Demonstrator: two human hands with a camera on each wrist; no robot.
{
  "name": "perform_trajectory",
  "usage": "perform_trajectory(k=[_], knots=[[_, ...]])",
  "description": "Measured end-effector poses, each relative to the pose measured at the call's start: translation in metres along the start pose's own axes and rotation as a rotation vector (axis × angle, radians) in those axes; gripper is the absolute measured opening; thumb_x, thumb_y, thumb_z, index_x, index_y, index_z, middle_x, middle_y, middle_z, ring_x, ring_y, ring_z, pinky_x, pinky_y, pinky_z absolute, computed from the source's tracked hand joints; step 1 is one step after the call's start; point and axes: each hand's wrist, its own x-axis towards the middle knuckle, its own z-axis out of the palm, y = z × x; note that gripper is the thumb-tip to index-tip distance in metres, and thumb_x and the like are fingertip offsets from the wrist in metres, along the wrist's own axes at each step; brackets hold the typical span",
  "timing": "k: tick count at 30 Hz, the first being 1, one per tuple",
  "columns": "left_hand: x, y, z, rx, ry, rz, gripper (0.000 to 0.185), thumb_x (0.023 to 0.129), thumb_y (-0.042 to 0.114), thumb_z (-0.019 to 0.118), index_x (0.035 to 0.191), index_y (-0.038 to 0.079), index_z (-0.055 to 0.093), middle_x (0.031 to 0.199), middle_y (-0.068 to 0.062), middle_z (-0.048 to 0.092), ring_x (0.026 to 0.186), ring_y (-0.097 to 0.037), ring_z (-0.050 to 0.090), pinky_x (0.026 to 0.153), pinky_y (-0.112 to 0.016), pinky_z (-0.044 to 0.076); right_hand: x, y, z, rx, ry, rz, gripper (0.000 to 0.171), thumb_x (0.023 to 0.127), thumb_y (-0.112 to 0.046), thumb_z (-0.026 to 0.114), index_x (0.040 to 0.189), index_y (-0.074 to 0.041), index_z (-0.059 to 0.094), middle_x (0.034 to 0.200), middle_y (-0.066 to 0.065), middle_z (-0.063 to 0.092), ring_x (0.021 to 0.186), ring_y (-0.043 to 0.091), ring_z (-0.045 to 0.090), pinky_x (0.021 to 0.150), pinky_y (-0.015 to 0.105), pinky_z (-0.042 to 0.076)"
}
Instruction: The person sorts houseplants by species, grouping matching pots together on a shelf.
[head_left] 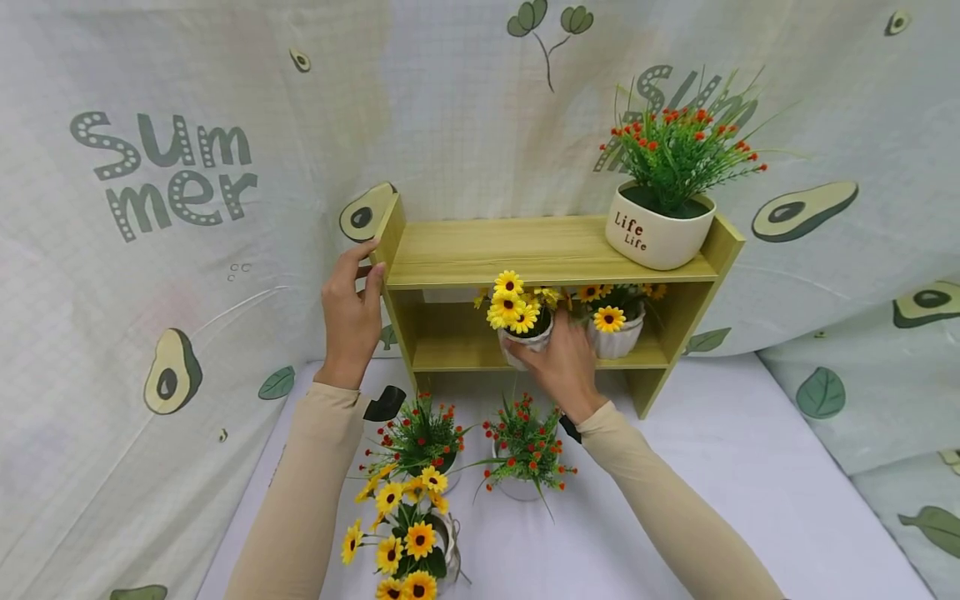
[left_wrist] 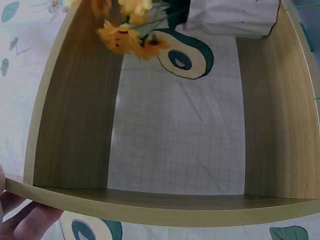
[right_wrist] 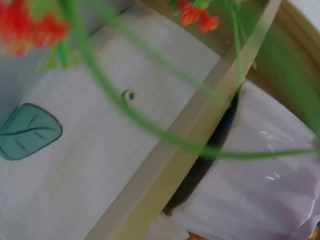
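The right hand curls round a small white pot of yellow flowers on the lower shelf, just left of another pot. The left hand grips the shelf at its left end; bracing it there should keep the unit steady, and the pot is best kept upright, clear of the neighbour.

Light-wood shelf, yellow flowers, avocado-print cloth.

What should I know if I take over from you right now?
Left hand: grips the shelf's left end.
Right hand: grip on a sunflower pot at the middle level.
Done: another sunflower pot sits beside it; a red-flower pot is on top.
Left: two red-flower pots and one sunflower pot are on the table.
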Motion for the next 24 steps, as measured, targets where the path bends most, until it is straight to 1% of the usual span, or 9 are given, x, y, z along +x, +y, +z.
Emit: perform_trajectory(k=[3,7,9,11,14,18,20,22,24], knots=[[0.0,0.0,0.0,0.0,0.007,0.002,0.035,0.107,0.012,0.062,0.139,-0.002,0.065,0.131,-0.022,0.068,0.105,-0.038,0.072,0.081,-0.052,0.065,0.004,0.001,0.001,-0.053,0.015,-0.01,0.102,0.081,-0.057,0.088,0.144,0.014,0.05,0.084,0.026,0.069,0.095,0.053,0.068,0.113,0.067,0.039],[0.001,0.001,-0.001,0.008,0.006,0.011,0.034,0.107,0.012,0.062,0.139,-0.002,0.065,0.132,-0.022,0.068,0.105,-0.038,0.072,0.081,-0.051,0.065,0.007,0.004,0.003,-0.102,0.034,-0.042,0.09,0.082,-0.061,0.086,0.128,0.013,0.06,0.065,0.016,0.06,0.076,0.048,0.068,0.114,0.066,0.041],[0.002,0.002,-0.001,0.009,0.002,0.014,0.034,0.108,0.011,0.061,0.139,-0.002,0.064,0.133,-0.022,0.067,0.106,-0.038,0.072,0.082,-0.053,0.064,0.009,0.004,0.004,-0.122,0.049,-0.055,0.081,0.082,-0.062,0.086,0.114,0.009,0.064,0.06,0.011,0.054,0.068,0.044,0.066,0.104,0.064,0.049],[0.003,0.003,-0.001,0.001,0.006,0.009,0.034,0.107,0.01,0.062,0.138,-0.003,0.064,0.134,-0.022,0.067,0.106,-0.039,0.072,0.082,-0.055,0.064,0.011,0.005,0.005,-0.144,0.071,-0.068,0.077,0.081,-0.063,0.086,0.107,0.007,0.065,0.059,0.009,0.052,0.065,0.042,0.065,0.089,0.062,0.055],[0.003,0.003,-0.001,-0.003,0.006,0.01,0.034,0.107,0.009,0.062,0.138,-0.003,0.064,0.133,-0.023,0.067,0.105,-0.039,0.072,0.082,-0.057,0.064,0.014,0.005,0.007,-0.187,0.105,-0.078,0.076,0.08,-0.066,0.085,0.101,0.005,0.066,0.058,0.009,0.051,0.062,0.04,0.064,0.062,0.055,0.055],[0.003,0.003,-0.001,0.003,0.006,0.011,0.034,0.107,0.011,0.062,0.138,-0.003,0.064,0.132,-0.023,0.067,0.105,-0.038,0.072,0.081,-0.052,0.065,0.016,0.005,0.01,-0.236,0.127,-0.072,0.081,0.079,-0.069,0.083,0.104,0.006,0.067,0.059,0.012,0.054,0.061,0.04,0.064,0.052,0.052,0.052],[0.002,0.002,-0.001,0.011,0.005,0.007,0.035,0.107,0.012,0.062,0.138,-0.003,0.065,0.132,-0.022,0.068,0.105,-0.037,0.072,0.081,-0.047,0.066,0.014,0.005,0.011,-0.247,0.127,-0.066,0.085,0.079,-0.069,0.083,0.111,0.008,0.067,0.065,0.016,0.06,0.066,0.042,0.067,0.056,0.053,0.055],[0.001,0.002,-0.001,0.017,0.004,0.002,0.035,0.107,0.012,0.062,0.138,-0.002,0.065,0.13,-0.022,0.068,0.104,-0.037,0.072,0.08,-0.045,0.066,0.01,0.004,0.011,-0.235,0.115,-0.061,0.09,0.08,-0.067,0.084,0.122,0.01,0.064,0.08,0.022,0.068,0.077,0.044,0.07,0.074,0.057,0.06],[0.0,0.001,-0.001,0.014,0.004,-0.005,0.034,0.107,0.012,0.063,0.138,-0.002,0.065,0.129,-0.022,0.069,0.103,-0.037,0.072,0.079,-0.047,0.066,0.003,0.004,0.009,-0.211,0.102,-0.065,0.092,0.082,-0.062,0.085,0.133,0.009,0.058,0.1,0.026,0.071,0.091,0.046,0.07,0.094,0.06,0.057]])
